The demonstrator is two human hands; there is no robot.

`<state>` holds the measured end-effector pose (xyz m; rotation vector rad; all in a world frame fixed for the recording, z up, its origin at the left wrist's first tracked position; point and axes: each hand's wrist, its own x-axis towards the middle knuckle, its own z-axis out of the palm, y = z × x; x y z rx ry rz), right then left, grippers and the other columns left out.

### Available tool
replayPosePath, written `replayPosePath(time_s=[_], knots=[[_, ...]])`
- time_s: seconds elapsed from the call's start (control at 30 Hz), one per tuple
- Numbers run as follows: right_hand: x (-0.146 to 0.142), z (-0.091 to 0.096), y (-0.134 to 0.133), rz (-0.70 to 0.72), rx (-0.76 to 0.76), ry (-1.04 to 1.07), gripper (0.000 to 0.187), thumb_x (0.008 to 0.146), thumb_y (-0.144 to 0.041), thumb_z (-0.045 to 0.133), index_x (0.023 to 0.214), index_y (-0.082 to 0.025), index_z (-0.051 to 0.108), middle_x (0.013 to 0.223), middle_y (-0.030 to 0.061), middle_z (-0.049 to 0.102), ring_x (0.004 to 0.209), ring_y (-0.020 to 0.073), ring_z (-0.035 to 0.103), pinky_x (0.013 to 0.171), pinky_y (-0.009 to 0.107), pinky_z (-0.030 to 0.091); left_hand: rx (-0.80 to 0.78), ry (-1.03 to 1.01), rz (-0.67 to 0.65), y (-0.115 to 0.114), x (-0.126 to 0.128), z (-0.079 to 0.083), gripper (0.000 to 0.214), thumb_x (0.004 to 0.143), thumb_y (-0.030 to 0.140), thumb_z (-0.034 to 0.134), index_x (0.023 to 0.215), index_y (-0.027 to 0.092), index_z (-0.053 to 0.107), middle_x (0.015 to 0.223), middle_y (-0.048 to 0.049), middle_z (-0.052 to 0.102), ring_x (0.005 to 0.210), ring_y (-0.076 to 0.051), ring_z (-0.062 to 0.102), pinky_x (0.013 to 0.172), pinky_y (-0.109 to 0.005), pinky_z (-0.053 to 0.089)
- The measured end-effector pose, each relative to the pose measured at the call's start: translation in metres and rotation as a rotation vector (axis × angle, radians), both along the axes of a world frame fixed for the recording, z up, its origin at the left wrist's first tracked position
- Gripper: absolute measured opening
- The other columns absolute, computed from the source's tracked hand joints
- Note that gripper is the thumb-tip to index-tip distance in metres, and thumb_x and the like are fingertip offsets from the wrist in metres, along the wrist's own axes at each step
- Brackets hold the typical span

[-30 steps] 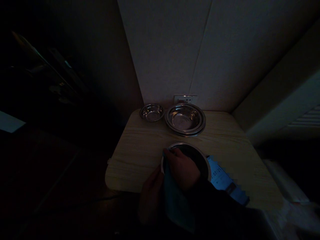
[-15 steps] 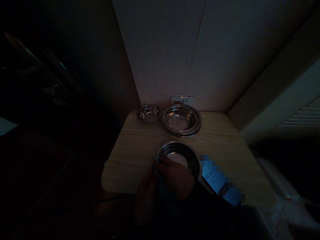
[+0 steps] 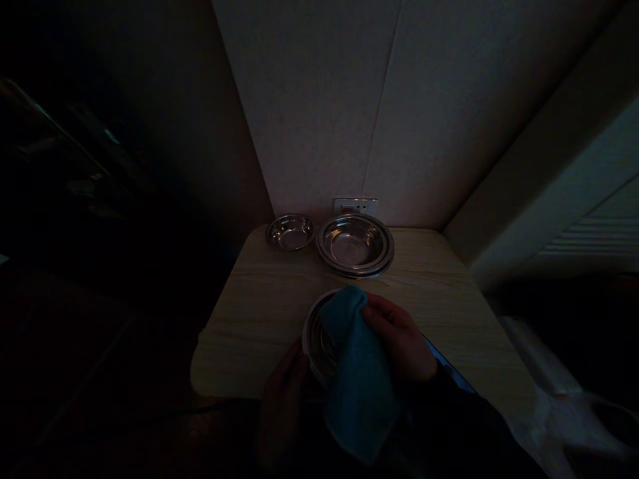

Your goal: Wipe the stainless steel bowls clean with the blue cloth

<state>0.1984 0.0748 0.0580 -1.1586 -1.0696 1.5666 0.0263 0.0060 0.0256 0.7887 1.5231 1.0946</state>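
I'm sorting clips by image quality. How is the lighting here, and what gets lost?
Head view: very dim, its left side nearly black. The table, small bowl, large bowl and wall catch light; the blue cloth and right hand read clearly, the left hand barely.

Dim light. Right hand [image 3: 399, 336] grips blue cloth [image 3: 357, 372], draped over bowl [image 3: 315, 336] on table [image 3: 249, 313]. Left hand [image 3: 282, 392] at bowl's near rim (grip too dark to read). By the wall: small bowl [image 3: 290, 231] beside stacked wide bowls [image 3: 355, 244].

Head cam, single view; looks fwd & down, close over table [image 3: 249, 299] edge
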Motion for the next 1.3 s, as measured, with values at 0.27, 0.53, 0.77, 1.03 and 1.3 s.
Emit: replayPosePath(time_s=[0.27, 0.53, 0.77, 1.03, 1.3], knots=[[0.006, 0.019, -0.014, -0.11, -0.063, 0.005, 0.041, 0.067, -0.049, 0.07, 0.098, -0.022, 0.066, 0.069, -0.0016, 0.064, 0.058, 0.0122, 0.053, 0.053, 0.023, 0.042, -0.003, 0.308, 0.141, -0.01, -0.006, 0.046, 0.046, 0.072, 0.049, 0.057, 0.104, 0.016, 0.058, 0.106, -0.0113, 0.066, 0.095, -0.025, 0.062, 0.081, -0.035, 0.05], [-0.008, 0.046, -0.031, -0.018, 0.038, 0.005, 0.035, 0.078, -0.042, 0.063, 0.109, -0.027, 0.062, 0.087, 0.0006, 0.069, 0.071, 0.014, 0.061, 0.061, 0.024, 0.047, 0.011, 0.18, -0.28, -0.001, 0.011, 0.068, 0.045, 0.069, 0.039, 0.065, 0.11, 0.021, 0.059, 0.107, -0.0069, 0.067, 0.093, -0.022, 0.062, 0.081, -0.033, 0.048], [0.003, 0.046, -0.035, 0.11, 0.104, 0.078, 0.036, 0.082, -0.045, 0.059, 0.113, -0.028, 0.06, 0.124, 0.0057, 0.058, 0.115, 0.0233, 0.051, 0.097, 0.041, 0.04, -0.01, -0.13, -0.218, 0.002, -0.008, 0.072, 0.026, 0.066, 0.04, 0.067, 0.082, 0.019, 0.065, 0.074, -0.0018, 0.068, 0.07, -0.018, 0.06, 0.066, -0.029, 0.046], [0.016, 0.022, -0.046, 0.237, -0.092, 0.019, 0.057, 0.078, -0.055, 0.058, 0.128, -0.028, 0.049, 0.137, 0.0058, 0.045, 0.127, 0.0261, 0.039, 0.104, 0.045, 0.03, 0.0, -0.587, 0.084, -0.001, -0.005, 0.072, 0.016, 0.058, 0.029, 0.066, 0.069, 0.019, 0.059, 0.064, -0.0006, 0.063, 0.059, -0.016, 0.058, 0.058, -0.031, 0.048], [0.013, 0.031, -0.038, -0.001, 0.027, -0.077, 0.049, 0.075, -0.039, 0.067, 0.12, -0.026, 0.055, 0.118, 0.0047, 0.06, 0.102, 0.0229, 0.057, 0.088, 0.038, 0.044, -0.057, -0.204, -0.037, -0.004, -0.004, 0.065, 0.053, 0.061, 0.04, 0.071, 0.107, 0.02, 0.056, 0.085, -0.0052, 0.071, 0.077, -0.024, 0.066, 0.065, -0.034, 0.052]])
